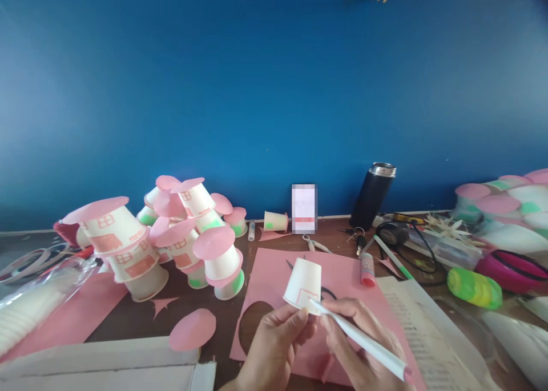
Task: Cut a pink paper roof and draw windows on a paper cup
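My left hand (274, 339) grips a white paper cup (302, 279) near its rim; the cup is upside down and slightly tilted. A red outline is drawn on the side facing me. In my right hand (357, 334) is a white felt-tip pen (368, 345) with a pink end, its point at the cup beside the outline. Below both hands lies a pink paper sheet (268, 271) with a round cut-out. Partly hidden behind the cup is a tool with a dark loop (329, 293), perhaps scissors. A pink paper disc (192, 329) lies to the left.
Stacked cups with pink disc tops (117, 237) stand at left; more cups (500, 202) are at far right. A black flask (372, 196), a glue stick (367, 270), cables and a green-yellow bottle (474, 288) lie right. A cup (275, 221) rests sideways near the blue wall.
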`<state>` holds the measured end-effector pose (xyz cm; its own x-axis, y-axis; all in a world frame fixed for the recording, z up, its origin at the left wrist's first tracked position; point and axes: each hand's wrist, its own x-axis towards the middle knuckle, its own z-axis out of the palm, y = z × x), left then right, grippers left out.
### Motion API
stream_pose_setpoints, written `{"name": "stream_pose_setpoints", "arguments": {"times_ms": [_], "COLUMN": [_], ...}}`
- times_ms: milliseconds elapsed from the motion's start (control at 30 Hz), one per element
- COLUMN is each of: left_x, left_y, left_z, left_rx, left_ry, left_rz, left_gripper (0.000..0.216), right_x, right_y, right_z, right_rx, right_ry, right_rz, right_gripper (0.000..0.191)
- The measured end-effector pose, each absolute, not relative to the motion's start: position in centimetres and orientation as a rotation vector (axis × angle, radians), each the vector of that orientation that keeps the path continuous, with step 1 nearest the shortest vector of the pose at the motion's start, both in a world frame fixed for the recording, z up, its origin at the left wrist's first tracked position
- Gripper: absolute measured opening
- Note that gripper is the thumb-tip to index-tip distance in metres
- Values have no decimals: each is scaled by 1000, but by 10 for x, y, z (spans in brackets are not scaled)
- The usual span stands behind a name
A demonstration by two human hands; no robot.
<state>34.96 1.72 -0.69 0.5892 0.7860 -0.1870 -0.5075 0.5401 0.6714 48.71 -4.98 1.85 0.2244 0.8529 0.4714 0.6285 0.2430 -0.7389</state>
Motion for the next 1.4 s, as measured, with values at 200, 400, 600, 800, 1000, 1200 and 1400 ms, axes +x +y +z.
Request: {"name": "stream_pose_setpoints", "arguments": {"times_ms": [200,400,600,800,1000,1200,1400], "left_x": [349,349,349,348,347,347,346], "left_y": [15,17,16,15,15,15,14], "left_z": [-11,-17,-14,-13,-13,-11,-10], "left_rx": [761,855,891,915,929,948,978], "left_ry": [499,548,604,619,621,635,626], "left_rz": [778,781,761,764,769,763,767], "left_gripper": [19,22,27,24,25,24,24], "right_x": [487,487,487,488,490,489,489], "right_y": [-51,-51,-49,-51,-52,-52,-52], "right_z": [17,18,19,22,20,21,22], "right_rx": [-1472,-1493,-1493,-1506,-1511,-1512,-1519], "right_ry": [-1495,-1515,-1523,-1515,-1527,-1546,-1538], "right_rz": [291,243,243,220,235,272,282], "right_gripper": [10,8,8,8,8,11,10]}}
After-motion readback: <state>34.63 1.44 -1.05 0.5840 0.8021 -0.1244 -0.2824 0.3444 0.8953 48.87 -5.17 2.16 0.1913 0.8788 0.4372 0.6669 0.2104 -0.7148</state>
